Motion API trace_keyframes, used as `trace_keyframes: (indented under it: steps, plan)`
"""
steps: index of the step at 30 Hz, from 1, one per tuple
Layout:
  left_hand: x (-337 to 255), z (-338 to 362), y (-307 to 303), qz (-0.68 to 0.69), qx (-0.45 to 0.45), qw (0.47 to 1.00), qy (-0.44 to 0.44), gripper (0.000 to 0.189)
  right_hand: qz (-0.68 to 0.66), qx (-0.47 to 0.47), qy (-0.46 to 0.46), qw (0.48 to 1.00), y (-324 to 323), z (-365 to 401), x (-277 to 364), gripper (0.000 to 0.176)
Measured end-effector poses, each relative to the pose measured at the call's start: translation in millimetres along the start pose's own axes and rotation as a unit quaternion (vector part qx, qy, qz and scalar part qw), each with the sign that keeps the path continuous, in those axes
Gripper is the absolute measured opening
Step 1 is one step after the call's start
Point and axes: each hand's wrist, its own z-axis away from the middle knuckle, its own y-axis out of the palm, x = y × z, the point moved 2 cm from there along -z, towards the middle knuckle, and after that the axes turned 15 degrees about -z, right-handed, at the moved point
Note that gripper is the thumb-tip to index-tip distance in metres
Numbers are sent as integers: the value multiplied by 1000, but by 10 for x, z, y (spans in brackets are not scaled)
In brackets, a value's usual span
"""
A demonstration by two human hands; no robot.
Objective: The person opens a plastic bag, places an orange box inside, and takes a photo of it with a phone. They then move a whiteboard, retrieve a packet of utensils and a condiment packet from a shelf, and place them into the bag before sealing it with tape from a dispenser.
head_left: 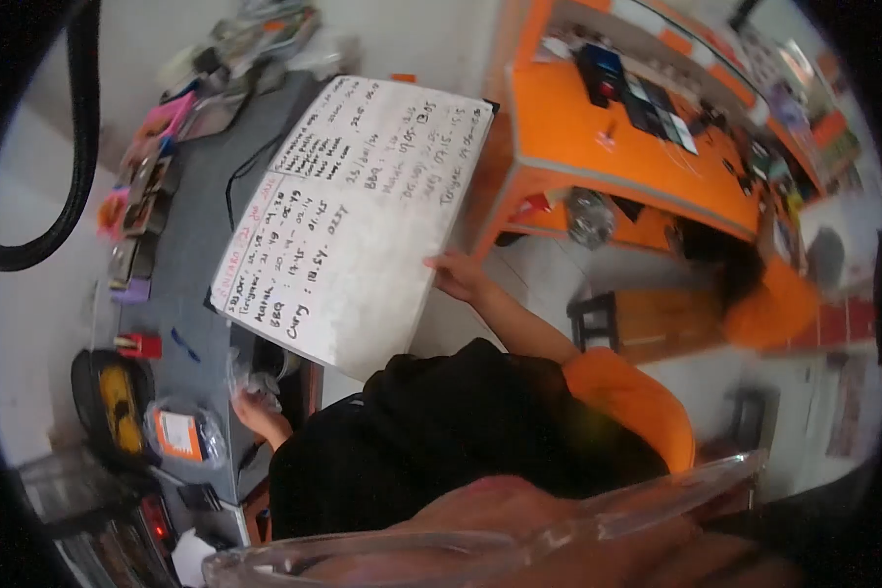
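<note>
A whiteboard with handwritten names and times in black and red stands tilted in front of me. Its far part rests over the grey tabletop. My right hand grips the board's right edge, thumb on the face and the other fingers hidden behind. Low on the left, beside the desk edge, my left hand is closed around a clear plastic item, whose kind I cannot make out. A dark opening lies just beyond that hand, partly covered by the board.
A black-and-yellow case, a round clear package with an orange-white label and a red box lie on the left. Orange shelving desk stands at right. Another person in orange is beyond it, near a black stool.
</note>
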Motion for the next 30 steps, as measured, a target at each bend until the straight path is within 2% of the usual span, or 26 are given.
trace_keyframes:
  steps: [1,2,4,5,7,8,12,14,17,18,20,21,22,24,25,26,27,28,30]
  plan:
    - [350,-586,-451,12,-31,999,-29,22,10,-5,31,999,110,-575,-575,41]
    - [515,-708,-539,7,-22,999,-33,22,15,-24,5,1000,19,-620,-650,42]
    - [838,-933,-686,-35,-67,996,-56,24,17,-37,-9,999,-114,-826,-745,42]
    - [1075,-1143,-778,2,-30,996,-79,24,-7,-33,-33,999,-66,-914,-683,44]
    - [1016,-1419,-637,-17,-38,997,-60,23,-29,-30,-68,997,-55,-1109,-651,46]
    - [805,-986,-539,-19,-28,999,-42,23,-28,-42,-123,991,-4,-523,-257,48]
    - [902,-1040,-580,39,13,998,-49,22,-67,-74,-192,976,-239,-441,-118,52]
    - [836,-1028,-590,-76,12,997,-25,22,-78,-95,-204,971,-463,-452,-65,51]
    - [837,-875,-562,-36,31,999,14,20,-94,-146,-231,957,-897,-513,17,48]
    - [861,-837,-592,-31,18,999,12,20,-104,-172,-242,949,-898,-592,29,46]
    - [866,-792,-598,9,62,998,16,17,-114,-177,-257,943,-897,-692,-40,43]
    - [398,-456,-386,-19,-42,999,-21,16,-127,-187,-277,934,-894,-727,-60,40]
    - [402,-432,-408,-22,-49,998,-23,16,-127,-188,-270,936,-900,-767,-60,40]
    - [506,-476,-512,-71,-36,995,-53,14,-220,-211,-276,912,-1045,-974,-121,38]
    - [519,-445,-546,-74,-42,995,-58,14,-217,-214,-269,914,-1274,-1083,-170,38]
    - [523,-433,-560,-44,-37,997,-40,13,94,-204,-364,904,-1567,-1192,-161,33]
    - [531,-425,-570,-15,-31,999,-21,12,394,-168,-422,799,-1681,-1271,-155,28]
    - [611,-449,-638,-17,-34,999,-22,12,394,-167,-419,801,-1514,-1269,-116,28]
    - [771,-497,-812,-35,-11,999,-15,12,124,-151,-367,910,-1150,-1225,6,29]
